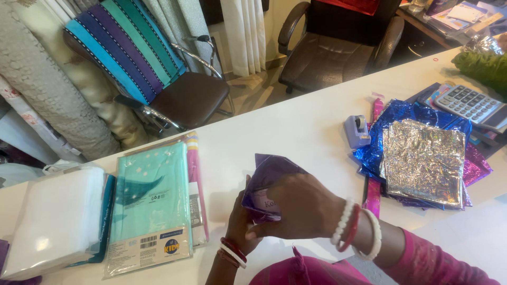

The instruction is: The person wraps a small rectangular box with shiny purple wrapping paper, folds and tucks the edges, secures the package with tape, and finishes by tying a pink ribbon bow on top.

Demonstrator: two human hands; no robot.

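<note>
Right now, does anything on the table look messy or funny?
A little. The shiny foil sheets sit in a crooked, crinkled pile by the calculator, corners sticking out. Nothing is spilled or broken. Both hands hold a purple foil packet.

A stack of silver and blue foil sheets (422,158) lies at the right of the white table (296,126), with a small lilac tape dispenser (357,131) just beside it and a calculator (470,104) at the upper right. At the lower left lie a teal packaged cloth (150,195) and a white packet (55,219). Beyond the table stand a brown chair (190,97) and a dark office chair (332,53).
</note>
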